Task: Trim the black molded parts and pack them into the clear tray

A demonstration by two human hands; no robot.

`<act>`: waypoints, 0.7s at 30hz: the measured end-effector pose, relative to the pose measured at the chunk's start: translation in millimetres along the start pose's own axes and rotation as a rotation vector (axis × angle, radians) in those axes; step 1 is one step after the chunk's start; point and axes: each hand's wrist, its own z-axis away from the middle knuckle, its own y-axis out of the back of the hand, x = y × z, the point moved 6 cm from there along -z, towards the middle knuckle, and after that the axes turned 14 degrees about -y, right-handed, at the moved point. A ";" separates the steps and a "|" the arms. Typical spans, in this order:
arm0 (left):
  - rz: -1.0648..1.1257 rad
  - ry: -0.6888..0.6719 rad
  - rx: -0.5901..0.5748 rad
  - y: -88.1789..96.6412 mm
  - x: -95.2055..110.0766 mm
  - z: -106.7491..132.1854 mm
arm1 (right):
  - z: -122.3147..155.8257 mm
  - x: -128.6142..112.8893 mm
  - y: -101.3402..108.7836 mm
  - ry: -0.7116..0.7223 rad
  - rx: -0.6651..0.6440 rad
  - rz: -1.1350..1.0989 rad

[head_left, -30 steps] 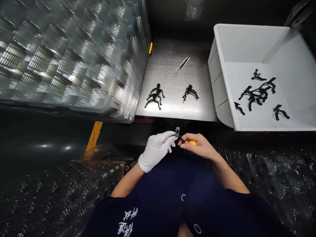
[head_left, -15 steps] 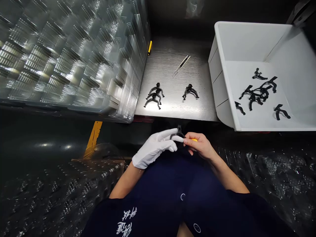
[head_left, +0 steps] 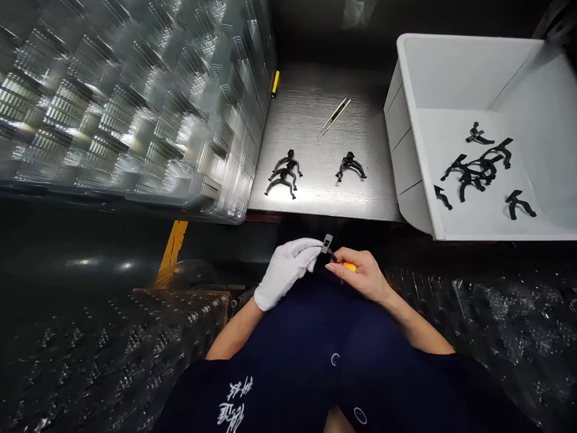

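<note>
My left hand (head_left: 288, 270), in a white glove, pinches a small black forked plastic part (head_left: 327, 243) in front of my body. My bare right hand (head_left: 360, 273) is closed around a yellow-handled tool (head_left: 349, 266), its working end hidden, and its fingers also meet the lower end of the black part. On the metal table ahead lie a stack of similar black parts (head_left: 283, 174) at left and another small cluster (head_left: 351, 167) at right.
A white bin (head_left: 417, 138) with several loose black parts (head_left: 478, 168) stands at right. Stacked clear plastic trays (head_left: 135, 108) fill the left. A slim cutter knife (head_left: 334, 118) and a yellow object (head_left: 275, 84) lie on the metal table (head_left: 311, 198). More clear trays (head_left: 487, 325) sit low at right.
The black part has turned between my hands, now showing its greyish end upward. My left fingers have closed together on it; my right hand has shifted slightly down and left.
</note>
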 end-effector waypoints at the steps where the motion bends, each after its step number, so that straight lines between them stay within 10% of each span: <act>1: 0.003 0.002 0.013 -0.2 -0.3 -0.6 | -1.4 2.8 -1.7 -0.014 -0.014 -0.022; 8: 0.197 -0.029 -0.003 -5.2 -2.5 -3.6 | -7.6 25.8 -8.7 -0.180 -0.038 -0.320; 21: 0.341 0.010 0.119 -5.3 -10.4 -9.7 | -2.2 3.9 -7.1 0.259 0.227 0.097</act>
